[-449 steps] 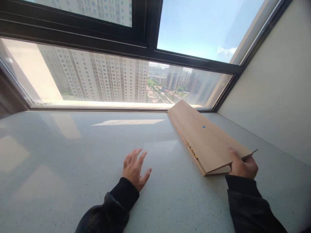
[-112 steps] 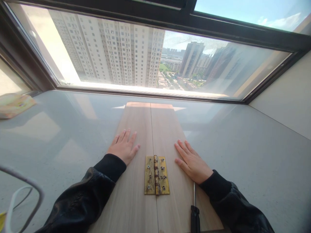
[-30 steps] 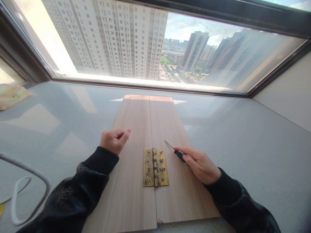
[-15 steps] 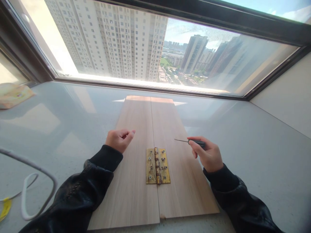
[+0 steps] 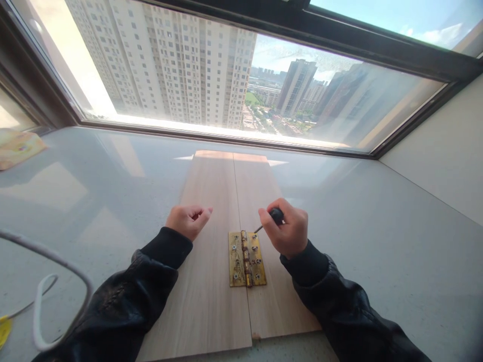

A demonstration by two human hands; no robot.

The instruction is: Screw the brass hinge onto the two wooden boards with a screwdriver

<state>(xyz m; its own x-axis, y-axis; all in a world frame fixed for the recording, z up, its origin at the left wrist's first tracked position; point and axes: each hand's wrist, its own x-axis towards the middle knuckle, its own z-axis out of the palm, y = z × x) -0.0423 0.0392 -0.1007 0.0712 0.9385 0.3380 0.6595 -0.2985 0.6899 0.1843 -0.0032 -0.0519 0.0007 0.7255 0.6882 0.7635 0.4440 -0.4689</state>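
A brass-coloured hinge (image 5: 247, 259), worn and stained, lies open across the seam between two pale wooden boards (image 5: 211, 311). Several screw heads show in both its leaves. My right hand (image 5: 289, 229) is closed around the black handle of a screwdriver (image 5: 277, 215). The shaft slants down to the left, its tip by the top screw of the right leaf; whether it sits in the screw I cannot tell. Over the left board, up and left of the hinge, my left hand (image 5: 188, 221) is curled closed. Anything inside its fingers is hidden.
The boards lie on a pale sill (image 5: 151, 196) below a large dark-framed window (image 5: 226, 133). A white cable (image 5: 81, 281) loops at the left, near a yellow piece (image 5: 4, 329). At the far left edge lies a patterned packet (image 5: 20, 149).
My right hand has moved left and turned the screwdriver from lying sideways to pointing down at the hinge's upper right. My left hand has hardly moved. The view has shifted slightly.
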